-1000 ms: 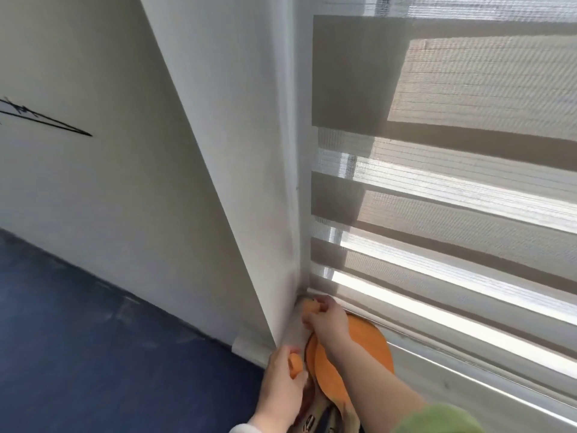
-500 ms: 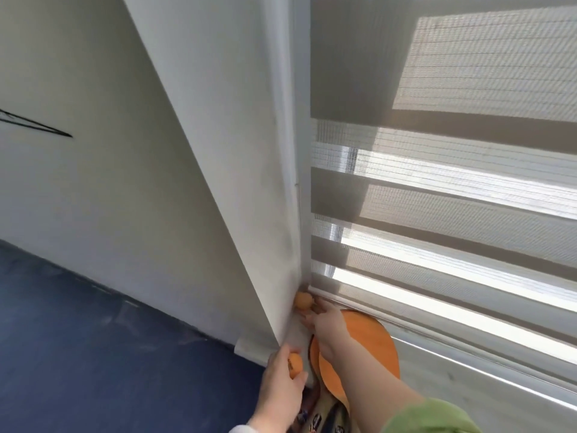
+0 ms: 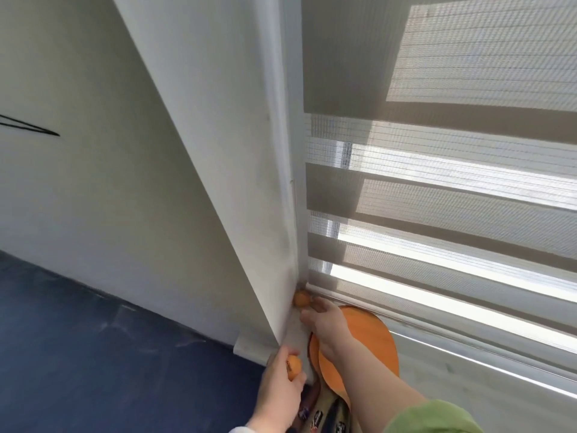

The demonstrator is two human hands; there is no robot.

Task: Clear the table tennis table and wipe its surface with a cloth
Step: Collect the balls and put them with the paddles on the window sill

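Paddles (image 3: 370,339) lie at six o'clock under my right hand (image 3: 327,323), loose fingers touching the corner ball (image 3: 301,299) at eleven; my left hand (image 3: 278,392) grips the second ball (image 3: 293,366).

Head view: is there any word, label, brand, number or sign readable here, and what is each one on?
No text here can be read.
Paddle handles: white and red logo marks, too blurred to read.
Held ball in the left hand: a small dark print, too small to read.
Corner ball: no print visible.
Black strokes on the wall: drawn lines, no letters recognisable.
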